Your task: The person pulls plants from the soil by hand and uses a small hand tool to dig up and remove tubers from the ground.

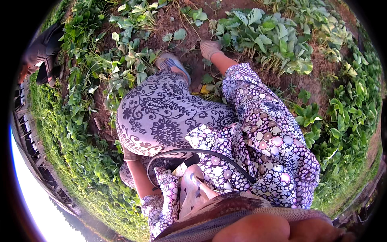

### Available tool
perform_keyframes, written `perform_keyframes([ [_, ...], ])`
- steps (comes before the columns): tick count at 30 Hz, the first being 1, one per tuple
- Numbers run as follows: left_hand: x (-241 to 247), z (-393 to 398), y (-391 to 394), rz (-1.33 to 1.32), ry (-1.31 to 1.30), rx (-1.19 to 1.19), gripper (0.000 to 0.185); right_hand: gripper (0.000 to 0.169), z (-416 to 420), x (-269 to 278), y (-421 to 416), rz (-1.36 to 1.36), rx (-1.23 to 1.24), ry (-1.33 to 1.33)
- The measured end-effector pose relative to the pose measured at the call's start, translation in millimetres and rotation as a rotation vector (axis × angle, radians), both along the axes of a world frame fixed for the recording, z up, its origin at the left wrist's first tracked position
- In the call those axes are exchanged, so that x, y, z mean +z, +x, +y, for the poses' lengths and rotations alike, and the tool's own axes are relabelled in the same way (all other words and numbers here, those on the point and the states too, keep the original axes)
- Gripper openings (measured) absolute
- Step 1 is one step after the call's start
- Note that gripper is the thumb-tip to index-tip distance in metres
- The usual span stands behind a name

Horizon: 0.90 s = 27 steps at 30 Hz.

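My right hand [210, 50], in a ribbed brown glove, reaches down to the soil beside a leafy strawberry plant [257, 33]. Its fingers point away and are hidden, so what they hold cannot be made out; a thin stem [198, 34] runs close by the fingertips. My left forearm goes down beside my bent knee, which is covered by patterned grey cloth [169, 130]. Only the brown cuff at my left hand [131, 156] shows; the rest is behind the knee. A sandalled foot [175, 67] stands on the soil between the plants.
Strawberry rows [84, 121] run along the left, with more plants [353, 112] on the right. A person in dark clothing [45, 51] is at the far left. A black curved cord [208, 152] crosses my lap. Bare brown soil [178, 18] lies ahead.
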<state>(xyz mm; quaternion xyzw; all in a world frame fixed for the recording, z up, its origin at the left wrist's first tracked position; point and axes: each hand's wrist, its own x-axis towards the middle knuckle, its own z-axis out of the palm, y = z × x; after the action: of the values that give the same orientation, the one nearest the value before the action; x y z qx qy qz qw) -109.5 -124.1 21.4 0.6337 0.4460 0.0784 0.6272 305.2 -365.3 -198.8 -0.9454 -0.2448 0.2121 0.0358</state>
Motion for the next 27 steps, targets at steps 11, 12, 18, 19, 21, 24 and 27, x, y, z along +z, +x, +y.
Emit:
perform_keyframes([
  [11,-1.4,-15.1,-25.0,0.015,-0.011,0.02,0.038,0.033,-101.4,-70.9,-189.4,0.85,0.341,0.412],
  [12,-2.7,-15.7,-27.7,0.014,-0.011,0.021,0.038,0.034,-103.7,-62.1,-187.5,0.946,0.331,0.404],
  [18,-7.1,-16.5,-30.8,0.006,-0.019,0.017,0.038,0.048,-69.2,47.6,-120.4,0.435,0.414,0.065],
  [19,-4.5,-15.8,-31.7,0.005,-0.02,0.023,0.038,0.048,-60.4,38.6,-108.9,0.472,0.621,0.2],
  [21,-10.2,-16.4,-31.4,0.004,-0.03,0.019,0.038,0.043,-45.6,52.0,-103.2,0.704,0.725,0.256],
  [24,-9.6,-17.1,-37.9,0.01,-0.029,0.032,0.038,0.035,2.1,106.7,-90.7,0.44,0.696,-0.044],
  [27,-7.9,-18.3,-46.5,0.028,-0.041,0.054,0.038,0.029,28.8,101.4,-52.0,0.159,0.416,0.031],
])
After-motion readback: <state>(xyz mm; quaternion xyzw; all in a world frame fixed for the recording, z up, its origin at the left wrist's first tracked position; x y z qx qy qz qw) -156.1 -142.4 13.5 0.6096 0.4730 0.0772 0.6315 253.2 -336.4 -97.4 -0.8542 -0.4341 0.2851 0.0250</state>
